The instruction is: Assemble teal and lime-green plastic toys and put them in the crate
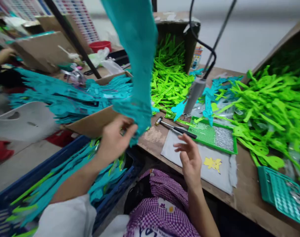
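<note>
A long teal piece [140, 49], blurred by motion, hangs upright in the middle of the view. My left hand [117, 135] pinches its lower end, above the edge of a blue crate. Over the front edge of the grey cloth [174, 144] is my right hand [188, 154], fingers curled but apart, holding nothing. Just beyond it lie a small hammer [174, 127] with a black handle and a green tray [210, 135] of small silvery parts.
Bright green pieces fill a box [195, 29] at the back and pile up on the right. Teal pieces lie in a blue crate [6, 194] and a carton [95, 125] at left. A grey tool [195, 95] hangs above the table. Another person's hand [4, 56] shows far left.
</note>
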The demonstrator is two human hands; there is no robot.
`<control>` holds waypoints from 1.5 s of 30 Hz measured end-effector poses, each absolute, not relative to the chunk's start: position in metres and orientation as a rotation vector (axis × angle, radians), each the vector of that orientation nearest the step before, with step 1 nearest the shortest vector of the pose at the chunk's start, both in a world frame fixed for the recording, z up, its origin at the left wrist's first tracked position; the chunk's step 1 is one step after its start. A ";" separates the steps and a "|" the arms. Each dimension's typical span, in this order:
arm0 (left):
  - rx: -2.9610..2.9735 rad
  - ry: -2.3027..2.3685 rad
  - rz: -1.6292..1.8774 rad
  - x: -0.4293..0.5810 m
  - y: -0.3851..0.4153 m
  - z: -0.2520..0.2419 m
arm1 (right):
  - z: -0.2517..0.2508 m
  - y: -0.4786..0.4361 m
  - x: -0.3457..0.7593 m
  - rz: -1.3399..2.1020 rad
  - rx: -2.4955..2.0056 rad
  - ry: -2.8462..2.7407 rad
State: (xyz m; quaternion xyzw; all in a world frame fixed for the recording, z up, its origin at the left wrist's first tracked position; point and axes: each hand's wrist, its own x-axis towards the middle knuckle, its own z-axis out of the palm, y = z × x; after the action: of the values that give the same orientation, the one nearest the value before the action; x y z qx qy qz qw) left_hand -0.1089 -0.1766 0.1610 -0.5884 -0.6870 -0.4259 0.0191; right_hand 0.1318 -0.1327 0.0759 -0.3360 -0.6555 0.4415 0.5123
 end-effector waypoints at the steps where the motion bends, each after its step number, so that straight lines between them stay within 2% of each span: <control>1: -1.977 -2.097 -1.333 -0.088 -0.176 0.148 | 0.083 -0.128 0.129 1.043 -0.793 -1.541; 7: -2.564 -1.681 -1.355 -0.002 -0.175 0.081 | 0.074 -0.137 0.162 1.017 -0.973 -1.420; 10: -2.901 -1.542 -1.316 0.019 -0.169 0.069 | 0.063 -0.152 0.196 0.882 -1.123 -1.309; 13: -3.365 -1.454 -1.095 0.035 -0.151 0.065 | 0.067 -0.151 0.226 0.742 -1.249 -1.226; 17: -3.658 -1.478 -1.028 0.062 -0.106 0.052 | 0.082 -0.105 0.246 0.672 -1.292 -1.344; 20: -3.567 -1.602 -1.169 0.088 -0.069 0.033 | 0.079 -0.062 0.261 0.620 -1.249 -1.400; 23: -3.428 -1.699 -1.348 0.108 -0.045 0.014 | 0.059 -0.056 0.293 0.455 -1.365 -1.381; 27: -3.397 -1.896 -1.396 0.124 -0.027 -0.002 | 0.015 -0.116 0.335 0.336 -1.597 -1.277; 32: -3.487 -2.115 -1.529 0.141 -0.016 -0.016 | -0.021 -0.184 0.367 -0.026 -1.794 -1.093; 38: -3.243 -2.406 -1.661 0.144 -0.016 -0.023 | -0.010 -0.170 0.441 -0.139 -1.889 -1.163; 45: -3.173 -2.424 -1.616 0.145 -0.020 -0.018 | 0.000 -0.137 0.504 -0.077 -2.077 -1.395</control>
State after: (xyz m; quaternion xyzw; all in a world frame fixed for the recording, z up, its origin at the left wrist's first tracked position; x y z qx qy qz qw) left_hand 0.1451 -0.0195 -0.0185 -0.6150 -0.4698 -0.3132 -0.5504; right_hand 0.5037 -0.1375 0.0000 -0.7877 -0.5293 -0.0292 0.3139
